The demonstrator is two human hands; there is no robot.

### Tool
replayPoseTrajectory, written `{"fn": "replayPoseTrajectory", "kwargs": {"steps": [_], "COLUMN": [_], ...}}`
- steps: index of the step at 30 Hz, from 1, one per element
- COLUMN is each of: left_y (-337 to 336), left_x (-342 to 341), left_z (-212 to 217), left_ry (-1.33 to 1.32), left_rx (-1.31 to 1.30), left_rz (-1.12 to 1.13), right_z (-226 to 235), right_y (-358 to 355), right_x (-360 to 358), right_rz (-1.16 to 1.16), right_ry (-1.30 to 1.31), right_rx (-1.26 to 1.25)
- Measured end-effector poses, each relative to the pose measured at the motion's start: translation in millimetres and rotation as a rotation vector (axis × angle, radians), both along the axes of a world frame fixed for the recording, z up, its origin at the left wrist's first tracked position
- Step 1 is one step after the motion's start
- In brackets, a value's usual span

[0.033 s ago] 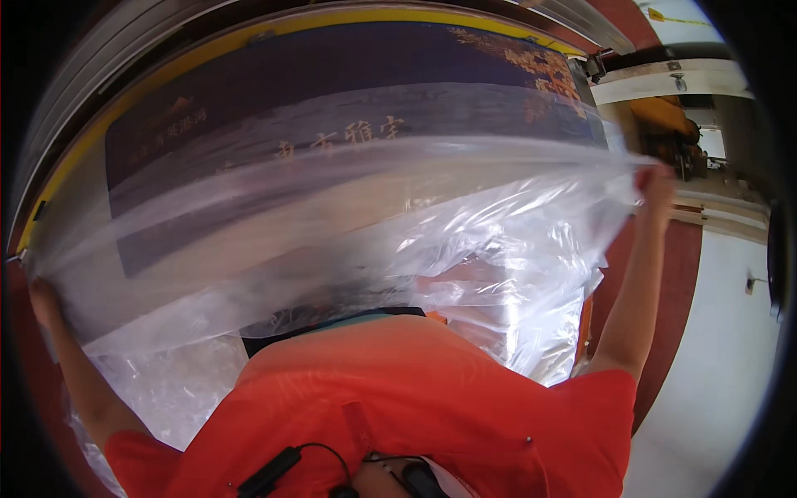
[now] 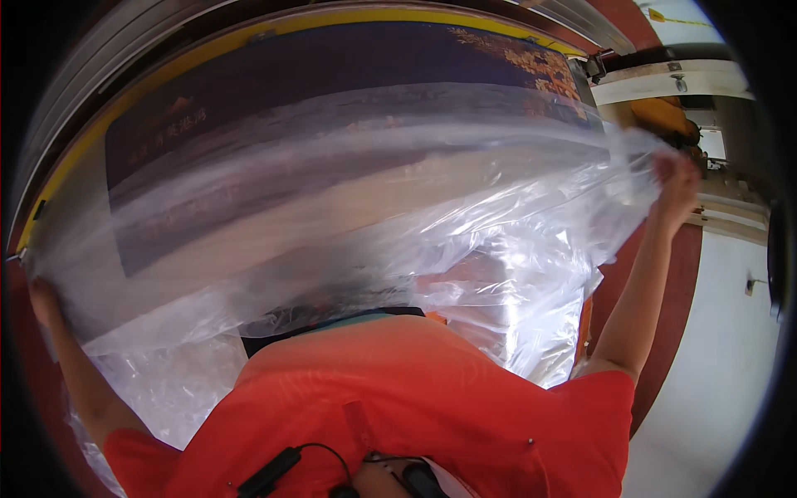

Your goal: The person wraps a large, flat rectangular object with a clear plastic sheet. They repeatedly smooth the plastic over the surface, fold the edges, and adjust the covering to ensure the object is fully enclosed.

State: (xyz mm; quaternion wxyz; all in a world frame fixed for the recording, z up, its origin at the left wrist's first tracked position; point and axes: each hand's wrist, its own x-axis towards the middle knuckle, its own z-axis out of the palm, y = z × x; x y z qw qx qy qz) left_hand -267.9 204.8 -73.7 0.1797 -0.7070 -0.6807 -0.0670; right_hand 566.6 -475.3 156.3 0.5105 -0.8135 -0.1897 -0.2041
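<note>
A wide sheet of clear plastic film [image 2: 498, 212] stretches between my two outspread arms, its folds shiny and partly blurred. At the far left, my left hand [image 2: 46, 303] is closed on the film's edge, its fingers partly hidden. Out at the right, my right hand [image 2: 679, 183] grips the other end of the film, fingers bunched together and slightly smeared. Beneath and beyond the film lies a dark purple printed panel [image 2: 332, 62] with gold lettering and orange leaf patterns in its far right corner. The film covers the panel's nearer part.
A yellow edge strip [image 2: 207, 54] curves along the panel's far side, with metal rails [image 2: 108, 75] behind it. More crumpled film hangs near my body. To the right are a white beam [image 2: 672, 83], a red-brown floor band [image 2: 664, 307] and pale floor [image 2: 714, 349].
My right hand has moved outward to the right with its end of the film. The film now hides more of the panel's lettering. My left hand stays in place.
</note>
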Motion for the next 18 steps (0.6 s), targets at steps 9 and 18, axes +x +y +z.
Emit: {"fn": "replayPoseTrajectory", "kwargs": {"steps": [9, 18], "left_y": [2.0, -0.9], "left_x": [17.8, -29.9], "left_z": [-2.7, 1.8], "left_ry": [-0.039, -0.241], "left_rx": [-0.008, -0.042], "left_rz": [0.044, -0.224], "right_z": [-125.7, -130.7], "right_y": [51.5, 101.9], "right_x": [-31.0, -64.7], "right_rz": [0.35, 0.562], "right_ry": [-0.343, -0.322], "right_rx": [-1.172, -0.99]}}
